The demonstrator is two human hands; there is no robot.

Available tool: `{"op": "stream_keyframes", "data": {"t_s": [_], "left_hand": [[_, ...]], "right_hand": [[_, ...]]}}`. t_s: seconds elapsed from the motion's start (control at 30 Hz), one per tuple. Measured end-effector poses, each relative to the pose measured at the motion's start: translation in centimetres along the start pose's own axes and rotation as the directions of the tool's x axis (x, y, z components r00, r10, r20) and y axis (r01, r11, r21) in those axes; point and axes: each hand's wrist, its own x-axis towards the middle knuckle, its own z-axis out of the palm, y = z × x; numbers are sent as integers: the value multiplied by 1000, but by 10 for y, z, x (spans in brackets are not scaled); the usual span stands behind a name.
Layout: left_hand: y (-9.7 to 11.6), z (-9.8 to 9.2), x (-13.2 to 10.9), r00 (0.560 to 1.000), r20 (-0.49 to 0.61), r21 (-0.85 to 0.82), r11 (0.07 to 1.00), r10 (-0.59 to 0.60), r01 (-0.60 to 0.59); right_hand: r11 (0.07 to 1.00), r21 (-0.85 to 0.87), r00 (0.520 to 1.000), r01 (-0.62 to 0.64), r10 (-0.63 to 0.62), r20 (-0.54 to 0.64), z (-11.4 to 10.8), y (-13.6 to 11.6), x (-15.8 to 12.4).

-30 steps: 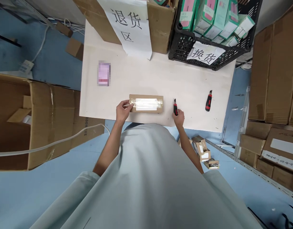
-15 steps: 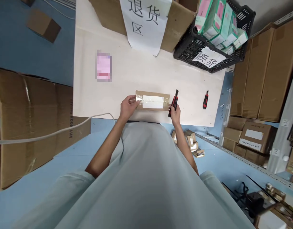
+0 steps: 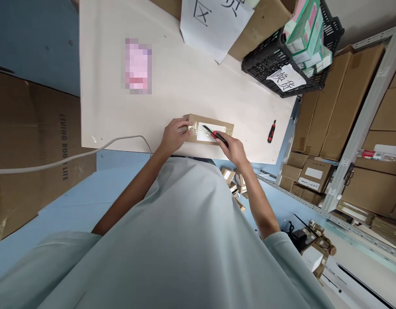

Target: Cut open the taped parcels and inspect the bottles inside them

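A small taped cardboard parcel (image 3: 217,125) with a white label lies near the front edge of the white table (image 3: 185,86). My left hand (image 3: 174,135) grips the parcel's left end, fingers curled over it. My right hand (image 3: 233,148) is closed on a red and black utility knife (image 3: 215,135), whose tip rests over the label on top of the parcel.
A second red and black knife (image 3: 271,132) lies to the right on the table. At the back stand a cardboard box (image 3: 265,21) with a paper sign (image 3: 214,21) and a black crate (image 3: 275,64) of green boxes. Large cartons stand left (image 3: 30,137) and shelved right (image 3: 339,103).
My right hand picked the knife up from the table right of the parcel and brought it leftward onto the parcel's top. The left hand stayed on the parcel's left end.
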Motion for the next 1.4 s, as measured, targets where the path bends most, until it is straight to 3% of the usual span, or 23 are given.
{"op": "stream_keyframes", "data": {"t_s": [0.13,0.3,0.7,0.97,1.4], "left_hand": [[-2,2,4,1000,2,-14,1000,9,-9],[-3,7,5,1000,-19,17,1000,9,-9],[-6,8,10,999,-18,78,996,33,-32],[-5,8,8,1000,-11,8,1000,2,-2],[1,8,2,999,-9,-30,999,-44,43]], "right_hand": [[932,-355,985,71,-9,175,-13,-36,13],[844,-525,962,108,45,270,-21,-62,27],[784,-611,935,109,128,331,-30,-83,34],[736,-650,937,188,64,343,-26,-96,39],[737,-642,930,212,51,365,-34,-86,40]]}}
